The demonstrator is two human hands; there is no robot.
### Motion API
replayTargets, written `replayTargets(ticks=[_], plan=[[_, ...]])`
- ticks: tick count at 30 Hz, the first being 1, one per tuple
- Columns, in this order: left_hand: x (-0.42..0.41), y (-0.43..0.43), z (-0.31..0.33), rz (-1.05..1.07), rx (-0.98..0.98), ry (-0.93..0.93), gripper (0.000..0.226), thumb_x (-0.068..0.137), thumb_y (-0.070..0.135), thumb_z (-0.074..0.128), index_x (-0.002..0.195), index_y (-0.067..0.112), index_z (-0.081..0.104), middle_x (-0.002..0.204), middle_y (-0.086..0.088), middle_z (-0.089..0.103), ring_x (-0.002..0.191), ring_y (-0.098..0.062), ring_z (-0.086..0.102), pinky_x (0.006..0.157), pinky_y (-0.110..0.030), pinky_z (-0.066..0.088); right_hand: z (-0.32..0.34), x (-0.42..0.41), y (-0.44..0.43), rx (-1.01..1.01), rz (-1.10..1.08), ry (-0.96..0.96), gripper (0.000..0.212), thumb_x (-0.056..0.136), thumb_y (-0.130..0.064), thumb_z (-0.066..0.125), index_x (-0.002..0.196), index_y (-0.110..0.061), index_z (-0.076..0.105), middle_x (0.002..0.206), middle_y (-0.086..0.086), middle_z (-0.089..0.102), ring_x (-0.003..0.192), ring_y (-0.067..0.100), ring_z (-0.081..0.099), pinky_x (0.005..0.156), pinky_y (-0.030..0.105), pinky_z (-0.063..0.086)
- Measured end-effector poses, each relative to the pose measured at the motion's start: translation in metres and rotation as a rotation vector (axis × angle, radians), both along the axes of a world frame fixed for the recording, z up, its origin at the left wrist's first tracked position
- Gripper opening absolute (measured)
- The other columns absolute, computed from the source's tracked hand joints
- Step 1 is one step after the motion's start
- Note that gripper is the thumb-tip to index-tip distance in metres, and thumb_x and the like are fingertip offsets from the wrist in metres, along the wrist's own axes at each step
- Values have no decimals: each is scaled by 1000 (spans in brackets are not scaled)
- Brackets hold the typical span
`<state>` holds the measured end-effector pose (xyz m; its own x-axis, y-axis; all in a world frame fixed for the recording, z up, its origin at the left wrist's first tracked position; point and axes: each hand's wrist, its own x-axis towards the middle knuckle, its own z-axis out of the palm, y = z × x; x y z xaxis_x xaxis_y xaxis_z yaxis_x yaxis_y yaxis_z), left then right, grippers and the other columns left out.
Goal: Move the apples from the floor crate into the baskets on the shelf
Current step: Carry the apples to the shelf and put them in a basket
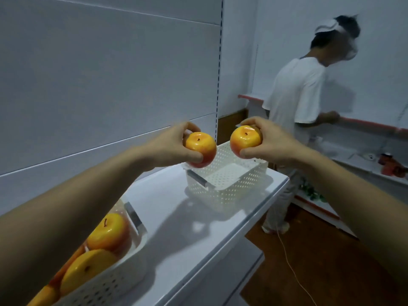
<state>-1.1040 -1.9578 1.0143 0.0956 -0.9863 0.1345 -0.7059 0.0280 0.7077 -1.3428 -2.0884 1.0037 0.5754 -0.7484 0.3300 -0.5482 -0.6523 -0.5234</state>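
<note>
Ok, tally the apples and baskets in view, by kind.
Apples: 5, one in the left hand, one in the right hand, three in the near basket.
Baskets: 2, counting the far basket.
Total: 7.

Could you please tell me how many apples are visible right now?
5: left hand's apple, right hand's apple, three in the near basket at. The forearm may hide more.
</note>
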Motion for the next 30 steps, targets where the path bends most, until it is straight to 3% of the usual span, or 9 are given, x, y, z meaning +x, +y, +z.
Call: replayTargets(ticks=[4,8,12,20,26,30], plan=[[-6,-28,-11,73,52,39,63,79,19,81,131,29,48,115,4,57,100,-16,62,74,-26,53,-6,13,-49,-9,107,121,81,62,-41,89,132,-35,49,121,-10,53,108,15,55,81,30,50],[-14,-49,-19,131,66,-98,62,74,26,84,127,30,51,115,1,60,98,-18,62,76,-30,54,-15,24,-80,23,202,263,80,66,-42,89,133,-35,46,121,-12,50,105,13,53,71,22,46],[-17,-64,-28,177,116,-333,69,68,37,86,128,30,53,118,3,58,99,-21,58,75,-31,51,-28,35,-97,46,257,332,82,67,-41,90,135,-33,45,123,-12,48,109,14,52,82,29,50],[-24,-84,-45,206,248,-516,72,68,42,86,132,25,56,121,1,60,102,-21,55,78,-31,51,-56,57,-116,33,336,432,83,66,-43,89,137,-31,48,122,-12,47,111,15,47,83,31,45],[-34,-91,-59,285,323,-656,58,62,42,80,113,20,65,103,-3,65,91,-24,61,74,-39,59,-71,69,-117,0,350,433,87,60,-53,87,137,-32,50,128,-8,56,113,18,52,90,37,49],[-38,-94,-65,335,305,-745,48,68,44,75,109,22,64,105,-3,58,90,-25,60,66,-31,47,-76,73,-115,31,361,432,88,60,-48,89,136,-29,50,132,-6,57,116,19,54,93,37,49]])
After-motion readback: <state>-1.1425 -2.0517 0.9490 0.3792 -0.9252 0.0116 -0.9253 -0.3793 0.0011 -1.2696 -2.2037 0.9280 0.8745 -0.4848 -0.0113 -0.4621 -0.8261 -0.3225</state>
